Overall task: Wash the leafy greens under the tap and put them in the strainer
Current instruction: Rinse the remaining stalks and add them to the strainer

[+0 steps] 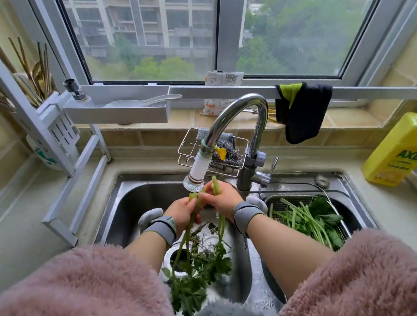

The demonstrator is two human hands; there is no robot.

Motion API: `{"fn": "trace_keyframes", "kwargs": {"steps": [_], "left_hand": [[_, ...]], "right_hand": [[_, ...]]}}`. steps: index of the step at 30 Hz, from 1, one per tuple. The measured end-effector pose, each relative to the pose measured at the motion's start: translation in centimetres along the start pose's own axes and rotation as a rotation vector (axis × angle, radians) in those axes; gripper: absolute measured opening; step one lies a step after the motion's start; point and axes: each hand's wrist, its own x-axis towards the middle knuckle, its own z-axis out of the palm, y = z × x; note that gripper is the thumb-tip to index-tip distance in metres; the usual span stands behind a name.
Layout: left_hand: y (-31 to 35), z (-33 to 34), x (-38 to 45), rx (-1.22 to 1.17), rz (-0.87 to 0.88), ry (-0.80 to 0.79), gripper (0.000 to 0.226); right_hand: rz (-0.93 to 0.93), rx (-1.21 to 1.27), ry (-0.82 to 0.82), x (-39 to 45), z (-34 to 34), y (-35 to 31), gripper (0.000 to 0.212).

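Note:
Under the tap and its white nozzle, both my hands hold long green stalks. My left hand grips one stalk of the leafy greens near its pale end. My right hand grips another stalk that sticks up past the fingers. Their leaves hang down into the left sink basin. The metal strainer sits in the right basin with several greens lying inside it.
A yellow dish soap bottle stands on the counter at right. A wire sponge rack hangs behind the tap. A dark cloth drapes over the white rail. A chopstick holder is at the left.

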Motion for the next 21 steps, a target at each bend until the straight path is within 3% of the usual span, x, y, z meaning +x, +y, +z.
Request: {"fn": "trace_keyframes", "kwargs": {"steps": [7, 10, 13, 21], "left_hand": [[0.4, 0.3, -0.6, -0.085, -0.08, -0.093, 0.031], [-0.2, 0.1, -0.5, -0.129, -0.118, -0.101, 0.033], [-0.5, -0.2, -0.5, -0.094, -0.15, -0.108, 0.034], [-1.0, -0.2, -0.4, 0.064, -0.014, -0.128, 0.027]], "right_hand": [[0.055, -0.117, 0.028, 0.1, -0.1, 0.0, 0.035], [0.037, -0.061, 0.032, 0.2, 0.1, 0.0, 0.018], [0.014, -0.085, 0.046, 0.4, 0.0, 0.0, 0.021], [0.057, -0.13, 0.04, 0.9, -0.2, -0.1, 0.027]]}}
